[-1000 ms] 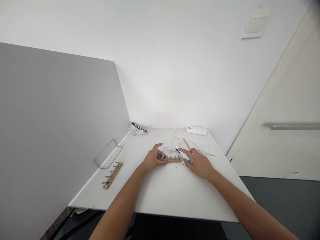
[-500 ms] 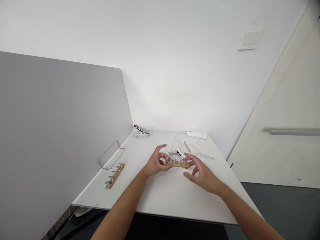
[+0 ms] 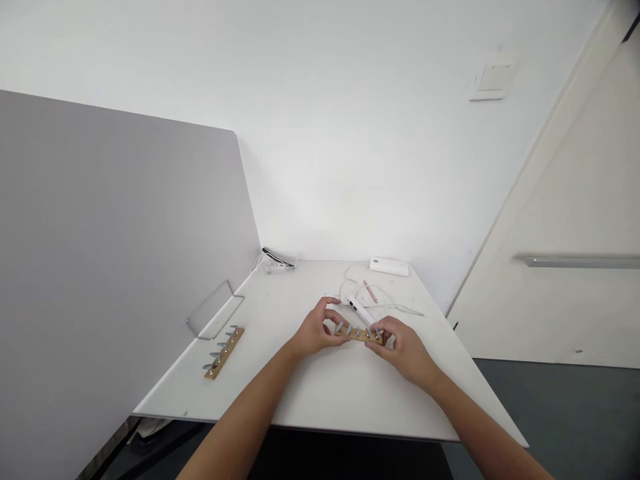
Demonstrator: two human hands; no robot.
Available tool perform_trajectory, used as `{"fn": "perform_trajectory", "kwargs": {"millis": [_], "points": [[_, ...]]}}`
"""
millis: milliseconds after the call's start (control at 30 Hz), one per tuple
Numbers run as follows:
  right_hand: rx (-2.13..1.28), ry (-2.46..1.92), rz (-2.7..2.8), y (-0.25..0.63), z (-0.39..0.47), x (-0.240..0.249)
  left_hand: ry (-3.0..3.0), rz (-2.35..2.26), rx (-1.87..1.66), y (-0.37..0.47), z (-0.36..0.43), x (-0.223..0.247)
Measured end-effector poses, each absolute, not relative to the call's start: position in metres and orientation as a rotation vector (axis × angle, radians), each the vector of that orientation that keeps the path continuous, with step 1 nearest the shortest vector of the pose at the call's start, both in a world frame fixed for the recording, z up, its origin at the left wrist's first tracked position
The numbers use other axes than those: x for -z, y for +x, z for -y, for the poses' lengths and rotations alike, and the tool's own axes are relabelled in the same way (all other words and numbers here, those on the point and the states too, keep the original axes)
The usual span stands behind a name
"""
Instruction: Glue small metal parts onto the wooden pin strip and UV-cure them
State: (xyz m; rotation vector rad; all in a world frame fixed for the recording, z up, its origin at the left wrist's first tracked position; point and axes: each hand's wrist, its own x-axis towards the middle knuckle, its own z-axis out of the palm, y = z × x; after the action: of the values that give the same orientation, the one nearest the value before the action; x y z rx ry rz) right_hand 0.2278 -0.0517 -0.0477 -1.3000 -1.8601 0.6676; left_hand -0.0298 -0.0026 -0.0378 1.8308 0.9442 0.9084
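A narrow wooden strip with several grey metal pegs (image 3: 359, 334) is held level just above the white table. My left hand (image 3: 320, 328) pinches its left end between thumb and fingers. At its right end, the thumb and fingers of my right hand (image 3: 400, 345) close on the strip. A second wooden strip with similar pegs (image 3: 226, 355) lies slanted on the table at the left. Just behind the held strip is a white handheld device (image 3: 361, 311), its near end close to my right hand.
On the white table (image 3: 350, 407), a pink pen (image 3: 370, 291) lies among thin white cables (image 3: 403, 309). A white box-like device (image 3: 389, 267) stands at the back. A wire frame (image 3: 215, 313) is by the grey partition (image 3: 125, 233). A black-and-white item (image 3: 279, 258) sits in the back left corner.
My right hand has closed its thumb and fingers onto the strip's right end. The strip has shifted slightly right and down, and the view has moved a little.
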Motion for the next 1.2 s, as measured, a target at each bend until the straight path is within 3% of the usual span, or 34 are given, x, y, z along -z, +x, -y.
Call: {"fn": "perform_trajectory", "kwargs": {"millis": [400, 700, 1200], "points": [[-0.332, -1.76, 1.705, 0.303, 0.078, 0.085, 2.125, -1.076, -0.763, -0.039, 0.004, 0.022], [-0.414, -2.175, 1.397, 0.368, 0.087, 0.072, 2.404, -0.983, -0.774, -0.043, -0.001, 0.034], [-0.413, -2.27, 1.222, 0.359, 0.012, 0.043, 2.446, -0.977, -0.737, -0.045, -0.003, 0.038]]}}
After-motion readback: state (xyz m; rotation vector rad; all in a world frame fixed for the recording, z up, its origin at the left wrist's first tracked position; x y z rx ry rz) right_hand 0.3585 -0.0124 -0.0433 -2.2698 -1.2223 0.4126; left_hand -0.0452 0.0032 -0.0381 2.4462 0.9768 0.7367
